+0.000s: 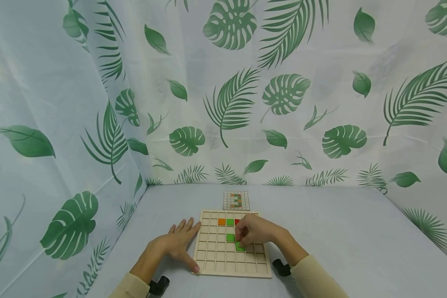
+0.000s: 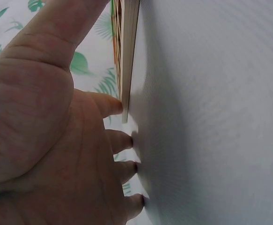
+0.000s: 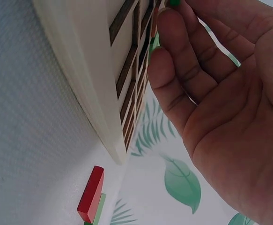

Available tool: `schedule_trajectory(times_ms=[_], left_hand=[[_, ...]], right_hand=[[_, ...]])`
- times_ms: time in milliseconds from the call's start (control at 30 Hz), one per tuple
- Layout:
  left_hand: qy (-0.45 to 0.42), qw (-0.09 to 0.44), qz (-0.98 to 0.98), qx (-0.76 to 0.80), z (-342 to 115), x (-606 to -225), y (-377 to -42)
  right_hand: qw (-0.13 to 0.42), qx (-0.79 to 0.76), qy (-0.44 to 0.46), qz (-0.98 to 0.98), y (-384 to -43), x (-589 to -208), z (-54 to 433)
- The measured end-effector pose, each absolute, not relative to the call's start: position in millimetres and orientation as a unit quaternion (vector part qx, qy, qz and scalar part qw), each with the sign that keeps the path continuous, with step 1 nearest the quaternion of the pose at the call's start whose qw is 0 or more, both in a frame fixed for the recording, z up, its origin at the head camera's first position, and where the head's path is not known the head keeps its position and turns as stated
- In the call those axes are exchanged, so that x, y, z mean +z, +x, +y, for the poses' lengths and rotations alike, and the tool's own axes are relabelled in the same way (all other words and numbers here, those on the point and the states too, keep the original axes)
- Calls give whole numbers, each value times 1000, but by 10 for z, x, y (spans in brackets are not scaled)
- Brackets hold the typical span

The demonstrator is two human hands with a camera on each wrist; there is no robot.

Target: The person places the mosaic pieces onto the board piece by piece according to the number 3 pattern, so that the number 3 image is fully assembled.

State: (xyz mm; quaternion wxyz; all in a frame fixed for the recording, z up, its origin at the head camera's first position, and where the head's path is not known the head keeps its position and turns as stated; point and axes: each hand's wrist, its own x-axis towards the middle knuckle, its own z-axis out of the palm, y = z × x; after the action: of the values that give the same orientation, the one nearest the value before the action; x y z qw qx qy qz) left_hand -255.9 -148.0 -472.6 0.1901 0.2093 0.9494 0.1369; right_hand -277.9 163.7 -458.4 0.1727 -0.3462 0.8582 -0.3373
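Note:
A square wooden grid board (image 1: 227, 265) lies on the table. Its cells hold an orange tile (image 1: 222, 222), a green tile (image 1: 229, 222) and a red tile (image 1: 237, 222) in one row, with another green tile (image 1: 230, 237) lower down. My right hand (image 1: 258, 229) is over the board's right half, pinching a green tile (image 1: 240, 247) at a cell; only a sliver of this green tile (image 3: 174, 2) shows in the right wrist view. Fingers spread, my left hand (image 1: 176, 244) rests along the board's left edge, thumb at the near corner.
Behind the board lies a small card (image 1: 227, 200) printed with a grid of coloured squares. A loose red tile (image 3: 91, 194) is on the table past the board in the right wrist view, a green piece (image 3: 99, 210) beside it. Leaf-patterned curtains (image 1: 238, 145) enclose the table.

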Motion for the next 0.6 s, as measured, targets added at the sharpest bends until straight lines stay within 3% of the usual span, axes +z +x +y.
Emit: schedule_trajectory(times_ms=[600], left_hand=[[208,191,950,134,-1478,-4715,-2554]], right_hand=[[175,-318,-337,869,-2793,-4599,1642]])
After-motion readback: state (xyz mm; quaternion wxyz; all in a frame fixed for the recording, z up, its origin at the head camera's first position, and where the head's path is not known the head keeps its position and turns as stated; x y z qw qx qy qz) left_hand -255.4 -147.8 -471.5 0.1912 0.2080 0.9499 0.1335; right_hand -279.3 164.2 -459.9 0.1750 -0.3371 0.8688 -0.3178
